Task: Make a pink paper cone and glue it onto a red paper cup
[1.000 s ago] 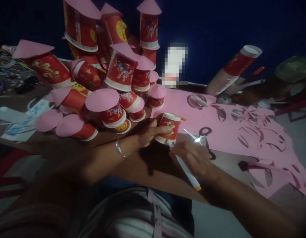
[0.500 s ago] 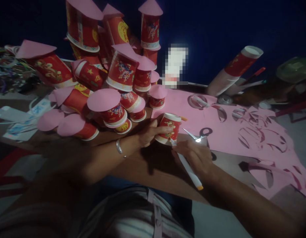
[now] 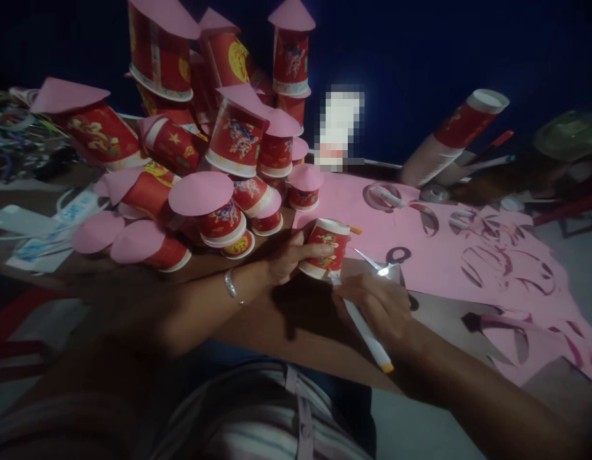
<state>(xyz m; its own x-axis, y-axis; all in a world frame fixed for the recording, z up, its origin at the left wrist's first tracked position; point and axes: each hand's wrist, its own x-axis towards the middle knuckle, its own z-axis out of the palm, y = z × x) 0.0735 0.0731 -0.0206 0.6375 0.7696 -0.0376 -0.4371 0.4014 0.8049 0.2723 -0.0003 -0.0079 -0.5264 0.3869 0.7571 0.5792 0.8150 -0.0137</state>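
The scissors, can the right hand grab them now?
Probably yes: the scissors lie right beside the right hand, with nothing seen between them. But that hand holds a white tool, so it would likely need to put that down first.

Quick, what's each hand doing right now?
Left hand: closed around a red cup.
Right hand: closed on a white tool, its tip near the cup's rim.
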